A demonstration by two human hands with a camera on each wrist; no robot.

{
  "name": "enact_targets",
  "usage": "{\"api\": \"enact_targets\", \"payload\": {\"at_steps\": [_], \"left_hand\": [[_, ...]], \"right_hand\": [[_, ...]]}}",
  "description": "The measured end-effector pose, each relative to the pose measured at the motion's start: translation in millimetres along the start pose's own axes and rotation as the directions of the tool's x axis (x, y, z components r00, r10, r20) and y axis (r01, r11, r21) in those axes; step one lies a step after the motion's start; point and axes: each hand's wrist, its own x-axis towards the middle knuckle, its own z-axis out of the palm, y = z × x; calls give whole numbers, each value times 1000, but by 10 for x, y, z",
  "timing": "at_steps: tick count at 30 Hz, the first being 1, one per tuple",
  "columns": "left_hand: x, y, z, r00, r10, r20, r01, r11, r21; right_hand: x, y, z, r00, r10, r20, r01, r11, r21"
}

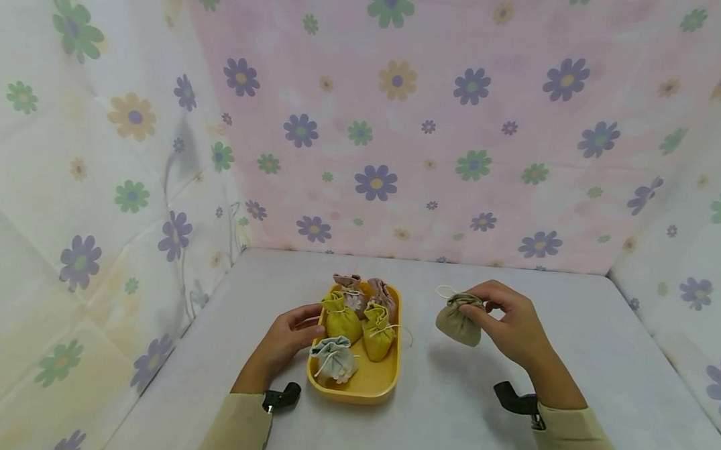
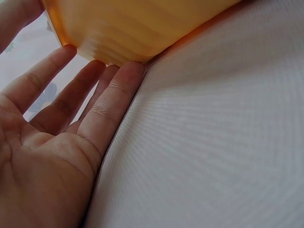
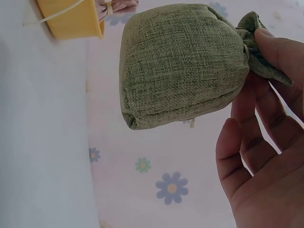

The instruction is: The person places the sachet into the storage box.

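My right hand (image 1: 510, 322) pinches a green drawstring pouch (image 1: 460, 321) by its gathered neck, holding it above the table right of the tray. In the right wrist view the pouch (image 3: 183, 66) looks full, its woven body pointing away from the thumb and fingers. My left hand (image 1: 286, 336) is at the left side of a yellow tray (image 1: 374, 383). Its nearly straight fingertips (image 2: 130, 73) touch the tray's outer wall (image 2: 133, 28). Inside the tray are two yellow pouches (image 1: 342, 323), two mauve pouches (image 1: 383, 294) at the back and a pale grey-blue pouch (image 1: 336, 359) at the front left.
A white cloth covers the table (image 1: 443, 416). Flower-patterned cloth (image 1: 427, 151) hangs behind and on both sides. A loose pale cord (image 1: 405, 331) sticks out over the tray's right rim.
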Motion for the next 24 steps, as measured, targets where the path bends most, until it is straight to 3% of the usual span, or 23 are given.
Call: {"api": "enact_targets", "payload": {"at_steps": [9, 24], "left_hand": [[-21, 18, 9, 1000, -4, -9, 4, 1000, 4], [-21, 28, 20, 1000, -5, -16, 5, 1000, 14]], "right_hand": [[63, -121, 56, 996, -72, 43, 71, 997, 32], [149, -360, 206, 992, -80, 99, 70, 993, 99]]}}
